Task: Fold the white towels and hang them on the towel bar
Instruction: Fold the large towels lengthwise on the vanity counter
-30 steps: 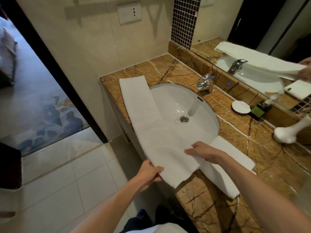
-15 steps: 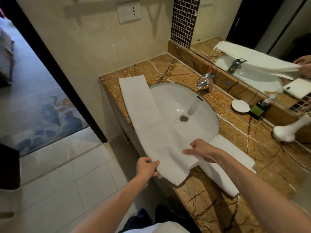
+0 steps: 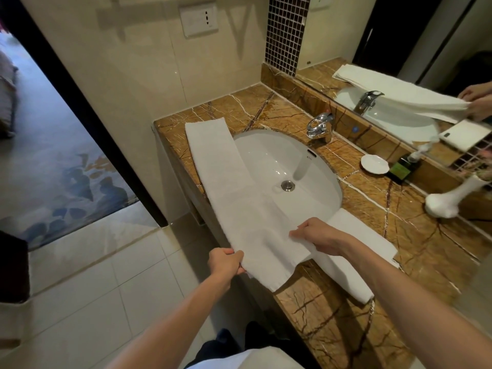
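A long white towel (image 3: 226, 182), folded into a narrow strip, lies along the counter's front edge and over the rim of the sink (image 3: 287, 166). My left hand (image 3: 225, 262) pinches its near left corner off the counter's edge. My right hand (image 3: 316, 235) grips the near right edge of the same strip. A second folded white towel (image 3: 354, 251) lies on the counter under and to the right of my right hand. No towel bar shows; only a shadow on the wall above.
A brown marble counter (image 3: 332, 323) holds a chrome faucet (image 3: 319, 126), a small white dish (image 3: 374, 163), a green bottle (image 3: 400, 170) and a white vase (image 3: 450, 198). A mirror (image 3: 415, 75) runs behind. Tiled floor (image 3: 93, 283) and a doorway lie left.
Both hands have drawn the towel's near end slightly up and back toward the sink; the near end now hangs a little less over the counter's edge.
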